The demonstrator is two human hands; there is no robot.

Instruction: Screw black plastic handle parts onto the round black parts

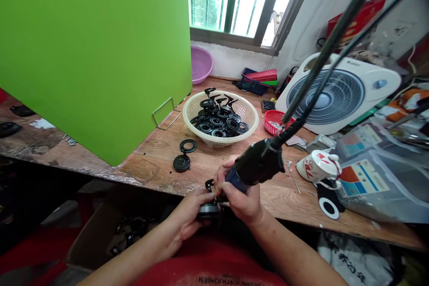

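Note:
Low in front of me, at the table's front edge, my left hand is closed on a round black part with a ribbed rim and a small arm sticking up. My right hand is wrapped round a black and dark blue electric screwdriver, whose cord rises to the upper right. Its tip points down at the part, but my fingers hide the contact. On the table ahead lies a similar black disc with a ring joined to it. Several such parts fill a cream plastic basket.
A tall green panel with a wire handle stands at the left. To the right are a small red basket, a white box fan, a lidded mug and clear bins. Below the table sits a cardboard box of black parts.

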